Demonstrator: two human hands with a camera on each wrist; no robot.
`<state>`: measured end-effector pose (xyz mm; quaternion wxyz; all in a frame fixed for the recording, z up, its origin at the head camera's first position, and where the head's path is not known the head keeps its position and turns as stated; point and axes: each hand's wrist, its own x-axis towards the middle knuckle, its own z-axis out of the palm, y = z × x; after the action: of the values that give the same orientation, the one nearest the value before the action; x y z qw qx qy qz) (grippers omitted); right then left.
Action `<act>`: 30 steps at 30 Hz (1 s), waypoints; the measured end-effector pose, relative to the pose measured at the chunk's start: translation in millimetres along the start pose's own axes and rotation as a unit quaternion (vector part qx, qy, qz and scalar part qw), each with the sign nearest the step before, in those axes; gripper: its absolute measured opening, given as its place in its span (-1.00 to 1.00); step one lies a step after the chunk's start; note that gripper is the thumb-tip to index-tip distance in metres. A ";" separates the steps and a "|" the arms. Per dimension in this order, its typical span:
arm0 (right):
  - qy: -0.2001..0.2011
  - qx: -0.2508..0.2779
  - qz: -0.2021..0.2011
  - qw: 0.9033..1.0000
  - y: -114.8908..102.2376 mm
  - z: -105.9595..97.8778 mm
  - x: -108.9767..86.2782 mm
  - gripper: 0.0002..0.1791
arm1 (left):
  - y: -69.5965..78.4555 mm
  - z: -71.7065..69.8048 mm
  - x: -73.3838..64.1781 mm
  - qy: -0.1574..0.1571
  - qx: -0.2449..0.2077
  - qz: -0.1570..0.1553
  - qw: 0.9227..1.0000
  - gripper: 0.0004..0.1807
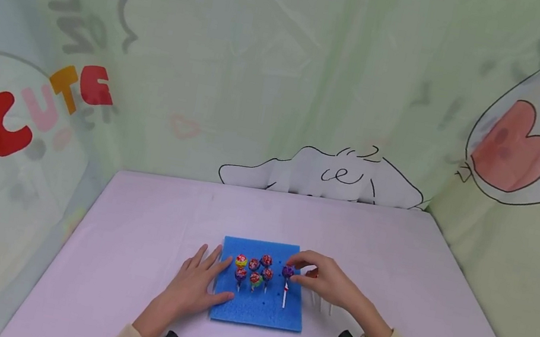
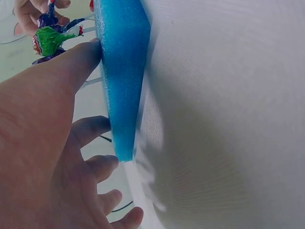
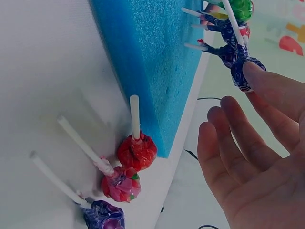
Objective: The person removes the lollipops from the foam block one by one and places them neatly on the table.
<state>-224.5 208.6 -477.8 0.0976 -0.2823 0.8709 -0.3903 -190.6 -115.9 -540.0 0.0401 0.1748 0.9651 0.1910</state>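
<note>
My right hand (image 1: 329, 279) pinches a purple-wrapped lollipop (image 1: 288, 272) by its candy head between thumb and forefinger. Its bare white stick points toward me, over the right part of a blue foam board (image 1: 255, 313). Several lollipops stand in the foam left of it, among them a yellow-and-red one (image 1: 241, 260) and a green one (image 2: 47, 42). At the board's left edge, my left hand (image 1: 193, 287) lies with fingers spread, thumb and forefinger touching the foam.
Beside the board's right edge, a red lollipop (image 3: 137, 153), a pink one (image 3: 124, 185) and a purple one (image 3: 106, 217) lie on the pale table (image 1: 158, 215). Small holes show in the foam's top. Printed curtains (image 1: 244, 67) enclose the table's back and sides.
</note>
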 end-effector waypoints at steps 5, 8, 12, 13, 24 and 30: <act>-0.003 -0.003 0.006 1.000 2.0 -2.8 -2.9 -0.70 | 0.1 0.4 -0.4 -0.005 -0.003 -0.002 1.000 -0.10; -0.006 -0.005 0.008 1.000 2.4 -4.8 -4.5 -0.71 | 0.4 0.1 -1.2 -0.006 -0.003 -0.002 1.000 -0.10; -0.010 -0.006 0.005 1.000 2.0 -8.1 -5.5 -0.73 | -0.5 0.7 -1.1 -0.006 0.001 -0.002 1.000 -0.10; -0.012 -0.005 0.005 1.000 2.1 -8.8 -5.5 -0.73 | -0.7 0.8 -0.8 -0.005 0.001 -0.003 1.000 -0.10; -0.011 -0.019 0.003 1.000 5.3 -15.1 -7.4 -0.72 | -0.4 0.3 0.1 -0.006 0.004 -0.003 1.000 -0.10; -0.006 -0.021 0.020 1.000 6.5 -18.9 -11.2 -0.71 | 1.4 -1.2 -0.5 -0.006 0.001 -0.002 1.000 -0.10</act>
<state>-225.4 230.3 -470.3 0.1050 -0.2690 0.8837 -0.3684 -189.9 -115.3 -538.3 0.0465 0.1744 0.9654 0.1885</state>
